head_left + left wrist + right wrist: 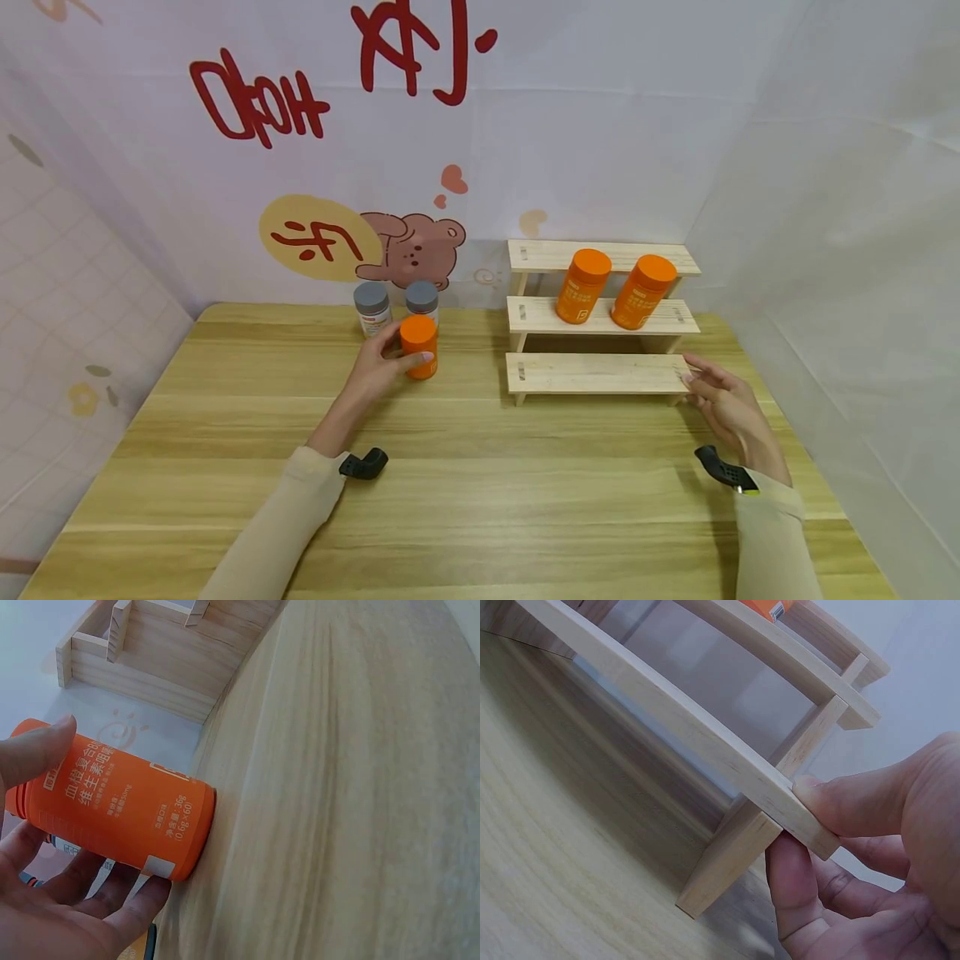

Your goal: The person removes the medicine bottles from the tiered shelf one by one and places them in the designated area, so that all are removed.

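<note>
My left hand point(380, 367) grips an orange supplement bottle point(419, 343), thumb on one side and fingers curled round the other. In the left wrist view the bottle point(120, 799) has white printing, and its base is right at the tabletop. Two grey-lidded bottles point(372, 307) stand just behind it. At the right, my right hand point(726, 404) pinches the end of the lowest board of a three-step wooden shelf point(600, 372). In the right wrist view the thumb lies on top of the board point(705, 750), fingers below. Two more orange bottles point(582, 286) stand on the middle step.
The wood-grain table point(525, 500) runs up to a printed cloth backdrop point(600, 125) behind. Another cloth wall point(862, 250) borders the right side, near the right hand. The shelf's top step point(600, 254) stands close to the backdrop.
</note>
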`<action>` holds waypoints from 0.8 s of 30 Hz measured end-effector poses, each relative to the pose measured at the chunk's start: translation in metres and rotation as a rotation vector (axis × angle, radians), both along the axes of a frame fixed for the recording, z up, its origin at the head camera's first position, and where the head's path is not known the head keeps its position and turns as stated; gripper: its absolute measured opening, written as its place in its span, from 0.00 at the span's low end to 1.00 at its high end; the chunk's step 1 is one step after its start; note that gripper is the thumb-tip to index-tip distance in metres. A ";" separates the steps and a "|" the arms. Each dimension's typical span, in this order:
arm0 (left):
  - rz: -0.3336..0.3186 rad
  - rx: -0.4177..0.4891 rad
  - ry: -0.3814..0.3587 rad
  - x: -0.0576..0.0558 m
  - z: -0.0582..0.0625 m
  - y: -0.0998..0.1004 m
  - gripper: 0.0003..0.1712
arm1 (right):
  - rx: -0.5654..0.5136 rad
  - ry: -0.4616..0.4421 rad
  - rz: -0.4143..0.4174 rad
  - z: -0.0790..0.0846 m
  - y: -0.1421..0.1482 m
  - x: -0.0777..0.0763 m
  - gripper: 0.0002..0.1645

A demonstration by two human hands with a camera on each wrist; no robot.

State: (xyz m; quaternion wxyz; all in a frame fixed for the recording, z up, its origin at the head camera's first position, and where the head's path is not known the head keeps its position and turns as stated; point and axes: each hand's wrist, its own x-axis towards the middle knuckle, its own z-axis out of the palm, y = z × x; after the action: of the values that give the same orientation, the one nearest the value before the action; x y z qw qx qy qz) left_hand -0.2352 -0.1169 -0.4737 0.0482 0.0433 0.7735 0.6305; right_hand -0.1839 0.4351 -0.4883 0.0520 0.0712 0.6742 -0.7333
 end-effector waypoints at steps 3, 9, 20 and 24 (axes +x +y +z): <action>-0.010 0.000 -0.014 0.000 0.000 0.000 0.38 | 0.006 -0.003 -0.006 -0.001 0.000 0.000 0.41; -0.038 -0.024 -0.016 0.001 0.006 -0.003 0.41 | 0.008 -0.001 -0.003 -0.002 0.001 0.000 0.41; -0.031 -0.060 0.116 0.006 0.035 -0.008 0.41 | -0.009 -0.011 0.008 -0.002 0.001 -0.001 0.42; -0.026 -0.046 0.175 0.006 0.046 -0.004 0.40 | -0.028 -0.014 0.005 -0.002 0.002 -0.002 0.43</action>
State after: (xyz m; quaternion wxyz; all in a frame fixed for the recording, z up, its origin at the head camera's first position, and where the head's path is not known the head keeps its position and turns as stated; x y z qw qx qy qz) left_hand -0.2295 -0.1210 -0.4275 -0.0104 0.1069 0.7885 0.6056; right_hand -0.1855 0.4369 -0.4903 0.0595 0.0737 0.6637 -0.7420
